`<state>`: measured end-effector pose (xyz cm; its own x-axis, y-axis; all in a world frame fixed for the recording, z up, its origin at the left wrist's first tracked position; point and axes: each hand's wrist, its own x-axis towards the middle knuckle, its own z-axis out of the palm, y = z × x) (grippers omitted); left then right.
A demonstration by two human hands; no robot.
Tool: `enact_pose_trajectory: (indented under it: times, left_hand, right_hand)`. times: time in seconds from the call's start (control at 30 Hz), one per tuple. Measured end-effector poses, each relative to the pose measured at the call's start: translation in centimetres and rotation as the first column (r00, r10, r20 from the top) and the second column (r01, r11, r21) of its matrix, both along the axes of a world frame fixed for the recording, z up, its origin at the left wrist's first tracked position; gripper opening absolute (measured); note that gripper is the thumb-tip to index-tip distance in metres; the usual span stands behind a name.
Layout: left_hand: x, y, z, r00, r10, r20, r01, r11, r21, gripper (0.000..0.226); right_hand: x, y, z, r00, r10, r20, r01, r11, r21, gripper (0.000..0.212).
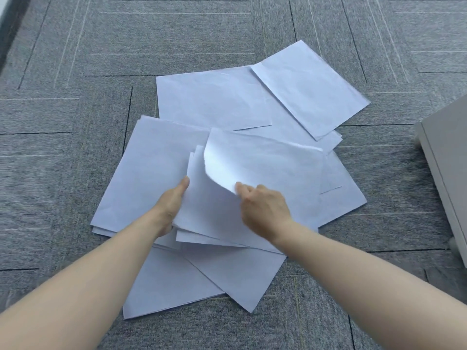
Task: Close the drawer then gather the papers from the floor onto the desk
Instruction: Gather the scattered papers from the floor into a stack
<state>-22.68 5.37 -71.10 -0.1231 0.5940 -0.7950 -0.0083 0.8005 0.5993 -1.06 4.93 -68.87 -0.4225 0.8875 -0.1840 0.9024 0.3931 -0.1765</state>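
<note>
Left hand (171, 205) held a small stack of sheets (209, 213) by its left edge, grip closed. Right hand (262, 208) pinched the curled near corner of a single sheet (265, 165). Remaining papers (214, 99), blank white with no legible writing, lay overlapped on grey carpet (75, 147). Open floor all round; white cabinet (447, 168) at right.
</note>
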Motion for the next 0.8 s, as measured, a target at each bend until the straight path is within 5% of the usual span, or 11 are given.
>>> enact_pose_trajectory:
  times: [0.1,0.3,0.43,0.6,0.8]
  left_hand:
    - [0.3,0.1,0.5,0.998,-0.032,0.056,0.031,0.999,0.011,0.061]
    - [1.3,0.4,1.4,0.981,-0.013,0.193,0.003,0.999,0.049,0.056]
    - [1.6,0.5,1.9,0.984,0.007,0.176,-0.007,1.0,-0.003,0.031]
    - [3.4,-0.1,1.5,0.988,-0.027,0.154,0.034,0.999,-0.043,0.036]
    - [4.8,-0.4,2.0,0.986,-0.059,0.158,0.066,0.997,-0.039,0.027]
  right_hand:
    - [-1.4,-1.4,-0.8,0.996,0.085,0.011,-0.084,0.996,-0.039,0.035]
    - [-2.0,-2.2,-0.7,0.984,0.174,0.028,-0.171,0.982,-0.084,0.037]
    - [-1.5,-2.6,-0.7,0.974,0.219,0.058,-0.214,0.973,-0.082,0.031]
    - [-0.8,-2.6,-0.6,0.973,0.23,0.032,-0.223,0.963,-0.152,0.093]
    - [0.4,-2.8,-1.5,0.944,0.293,0.152,-0.291,0.956,-0.036,0.066]
